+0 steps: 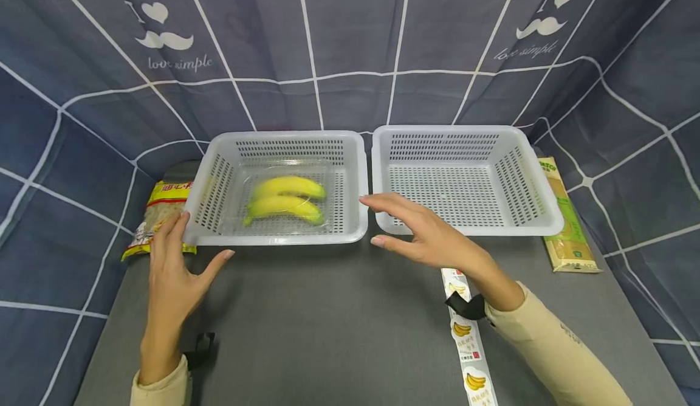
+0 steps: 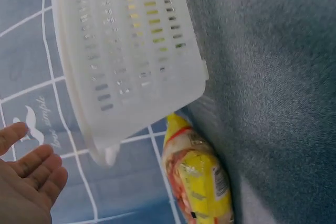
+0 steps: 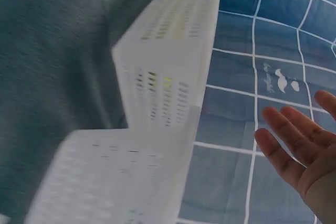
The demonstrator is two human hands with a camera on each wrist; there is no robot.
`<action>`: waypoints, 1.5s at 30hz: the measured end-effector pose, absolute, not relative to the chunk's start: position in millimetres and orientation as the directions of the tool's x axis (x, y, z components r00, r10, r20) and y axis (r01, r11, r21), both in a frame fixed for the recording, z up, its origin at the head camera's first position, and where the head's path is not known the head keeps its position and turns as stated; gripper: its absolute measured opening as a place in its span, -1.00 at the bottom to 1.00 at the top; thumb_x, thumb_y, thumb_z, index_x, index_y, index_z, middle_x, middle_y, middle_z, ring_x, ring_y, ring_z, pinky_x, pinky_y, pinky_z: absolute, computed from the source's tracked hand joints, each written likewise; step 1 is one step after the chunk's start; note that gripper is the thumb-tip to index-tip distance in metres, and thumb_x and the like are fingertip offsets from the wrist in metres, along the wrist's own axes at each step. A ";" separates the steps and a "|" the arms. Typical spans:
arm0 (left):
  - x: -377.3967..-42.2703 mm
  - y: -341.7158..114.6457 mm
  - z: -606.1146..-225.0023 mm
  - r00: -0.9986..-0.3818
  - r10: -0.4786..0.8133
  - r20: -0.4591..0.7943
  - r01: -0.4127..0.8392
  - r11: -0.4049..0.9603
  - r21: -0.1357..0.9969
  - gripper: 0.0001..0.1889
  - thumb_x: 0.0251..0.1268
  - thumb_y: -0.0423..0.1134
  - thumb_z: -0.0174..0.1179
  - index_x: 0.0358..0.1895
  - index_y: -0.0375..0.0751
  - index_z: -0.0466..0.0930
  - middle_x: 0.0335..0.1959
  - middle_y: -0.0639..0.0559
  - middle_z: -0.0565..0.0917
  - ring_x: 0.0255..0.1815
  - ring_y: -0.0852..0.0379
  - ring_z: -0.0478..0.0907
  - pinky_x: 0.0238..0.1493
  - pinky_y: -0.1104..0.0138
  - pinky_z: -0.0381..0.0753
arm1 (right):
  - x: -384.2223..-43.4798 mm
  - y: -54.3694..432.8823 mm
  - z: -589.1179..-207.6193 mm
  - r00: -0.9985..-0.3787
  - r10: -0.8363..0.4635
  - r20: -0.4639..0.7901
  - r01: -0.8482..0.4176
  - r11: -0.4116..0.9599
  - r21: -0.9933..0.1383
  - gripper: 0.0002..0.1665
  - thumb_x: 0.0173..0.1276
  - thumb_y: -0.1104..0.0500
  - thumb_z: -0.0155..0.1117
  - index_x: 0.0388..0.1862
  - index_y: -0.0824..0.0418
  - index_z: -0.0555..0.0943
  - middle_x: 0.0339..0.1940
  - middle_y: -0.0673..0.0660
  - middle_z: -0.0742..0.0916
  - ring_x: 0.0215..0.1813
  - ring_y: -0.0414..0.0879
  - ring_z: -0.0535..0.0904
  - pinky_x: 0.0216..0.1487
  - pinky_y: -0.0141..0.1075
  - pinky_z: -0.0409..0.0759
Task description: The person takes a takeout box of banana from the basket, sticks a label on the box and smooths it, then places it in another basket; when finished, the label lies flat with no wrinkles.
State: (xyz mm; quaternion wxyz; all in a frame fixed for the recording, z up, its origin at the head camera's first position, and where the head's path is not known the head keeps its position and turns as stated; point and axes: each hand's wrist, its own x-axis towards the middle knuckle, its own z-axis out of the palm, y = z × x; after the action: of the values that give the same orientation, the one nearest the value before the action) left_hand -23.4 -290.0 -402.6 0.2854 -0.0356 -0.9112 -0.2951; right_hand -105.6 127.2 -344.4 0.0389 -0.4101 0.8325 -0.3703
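Observation:
Two yellow-green bananas (image 1: 287, 199) lie in a clear plastic tray (image 1: 235, 211) inside the left white basket (image 1: 273, 240). My left hand (image 1: 174, 272) is at that basket's front left corner, fingers extended and thumb apart, holding nothing. My right hand (image 1: 418, 227) hovers by the gap between the two baskets, its fingers near the left basket's right rim; whether they touch it cannot be told. The right white basket (image 1: 465, 231) has nothing in it. Both wrist views show the hands with spread, relaxed fingers.
A yellow-and-red food bag (image 1: 158, 211) lies left of the left basket. A green-and-tan packet (image 1: 571, 223) lies right of the other basket. A strip of banana stickers (image 1: 467, 354) runs under my right forearm. Grey-blue cloth with white lines (image 1: 350, 35) walls the back and sides.

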 end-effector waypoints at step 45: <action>-51.2 -305.7 -445.3 -0.913 -0.262 0.313 0.064 0.667 0.742 -0.02 -0.10 -0.38 0.53 0.47 -0.29 0.18 0.52 -0.33 -0.03 0.50 -0.33 -0.15 0.34 -0.39 -0.04 | -287.6 4.7 -390.6 -0.405 -0.885 -0.230 -0.620 0.451 -0.642 -0.09 0.30 -0.15 0.34 0.56 -0.13 0.18 0.57 -0.04 0.25 0.58 0.00 0.05 0.57 0.03 0.02</action>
State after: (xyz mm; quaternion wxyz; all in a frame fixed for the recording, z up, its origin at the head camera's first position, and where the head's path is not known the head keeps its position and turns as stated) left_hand -51.2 -305.7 -445.3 0.2013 0.0557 -0.8905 -0.4042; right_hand -287.6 4.7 -390.6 0.2803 -0.4677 0.8043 -0.2364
